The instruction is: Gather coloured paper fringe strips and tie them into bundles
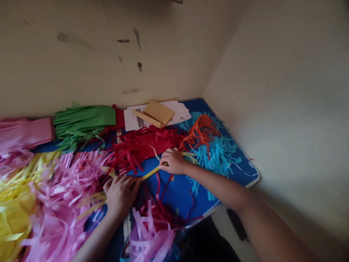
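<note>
Pinched by my right hand (173, 161) and, I think, left hand (121, 189): one yellow strip (150, 173). Overpulling could tear it.

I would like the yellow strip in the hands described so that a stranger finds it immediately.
On the blue table, find the left hand and right hand. The yellow strip spans the gap between them, near the red fringed paper. Unlike the yellow fringed paper at far left, it is narrow, straight and held.
</note>
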